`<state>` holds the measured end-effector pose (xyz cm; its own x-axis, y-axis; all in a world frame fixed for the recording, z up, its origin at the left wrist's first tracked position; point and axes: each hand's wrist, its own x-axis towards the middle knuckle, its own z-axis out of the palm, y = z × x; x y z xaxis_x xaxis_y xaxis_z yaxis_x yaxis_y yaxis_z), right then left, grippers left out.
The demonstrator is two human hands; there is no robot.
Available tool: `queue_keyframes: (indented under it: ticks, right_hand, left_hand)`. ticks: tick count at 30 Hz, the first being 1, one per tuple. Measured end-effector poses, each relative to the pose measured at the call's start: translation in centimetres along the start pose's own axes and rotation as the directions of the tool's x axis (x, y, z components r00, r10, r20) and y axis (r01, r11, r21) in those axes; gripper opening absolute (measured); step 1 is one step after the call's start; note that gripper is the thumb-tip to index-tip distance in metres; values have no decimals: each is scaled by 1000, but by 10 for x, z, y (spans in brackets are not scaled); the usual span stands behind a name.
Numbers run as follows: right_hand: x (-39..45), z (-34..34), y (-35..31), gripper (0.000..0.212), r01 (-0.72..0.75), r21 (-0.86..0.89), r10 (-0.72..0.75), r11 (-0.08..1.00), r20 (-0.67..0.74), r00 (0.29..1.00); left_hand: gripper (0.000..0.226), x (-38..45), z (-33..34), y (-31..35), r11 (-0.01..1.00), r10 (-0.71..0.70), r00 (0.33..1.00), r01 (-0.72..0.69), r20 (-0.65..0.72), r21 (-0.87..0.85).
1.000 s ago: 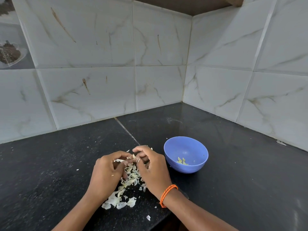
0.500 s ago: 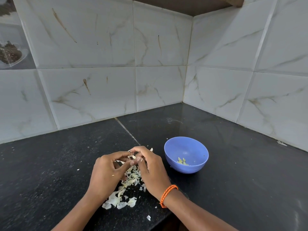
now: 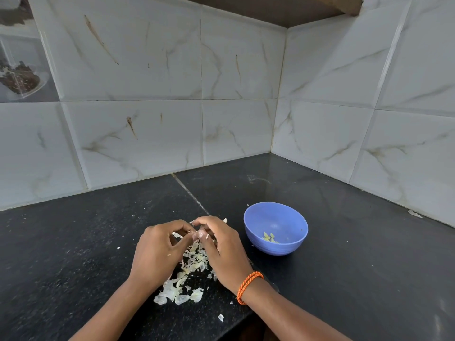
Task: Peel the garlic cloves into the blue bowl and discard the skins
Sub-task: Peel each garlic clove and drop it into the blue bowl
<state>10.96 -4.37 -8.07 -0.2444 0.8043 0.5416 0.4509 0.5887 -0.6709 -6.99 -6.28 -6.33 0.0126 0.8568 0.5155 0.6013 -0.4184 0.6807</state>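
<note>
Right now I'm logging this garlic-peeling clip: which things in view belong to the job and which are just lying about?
Part of the job:
- left hand and right hand, pinching a garlic clove
- blue bowl holding peeled cloves
- pile of skins on the counter

Just lying about:
- white scrap by the right wall
- orange wristband

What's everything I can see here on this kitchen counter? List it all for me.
bowl: one, blue, on the counter right of the hands
peeled cloves: a few, pale yellow, inside the bowl
skins: one loose pile, white, on the counter under the hands
counter: one, black speckled stone
wall tiles: many, white marbled, behind the counter
wristband: one, orange, on the right wrist
left hand: fingers pinching a clove, which is mostly hidden
right hand: fingers pinching the same clove
</note>
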Motion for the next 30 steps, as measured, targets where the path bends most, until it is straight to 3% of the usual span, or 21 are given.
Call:
queue_keyframes:
  ticks: [8, 13, 16, 22, 30]
  right_hand:
    - [-2, -2, -2, 20, 29, -8, -28, 1000, 11, 1000]
    - [-1, 0, -2, 21, 30, 0, -30, 1000, 3, 1000]
    - [-2, -2, -2, 21, 23, 23, -23, 999, 20, 1000]
    - [-3, -3, -6, 19, 21, 49, -26, 999, 89, 996]
    - [-3, -4, -7, 19, -11, 106, 4, 994, 60, 998]
  left_hand:
    - [15, 3, -12, 5, 986, 34, 993, -52, 109, 161]
    - [3, -3, -11, 2, 969, 98, 994, -106, 47, 222]
    - [7, -9, -10, -5, 957, 126, 991, -134, 48, 258]
    - [12, -21, -18, -23, 932, 202, 976, -216, 78, 290]
    - [18, -12, -13, -23, 943, 251, 966, -260, 68, 207]
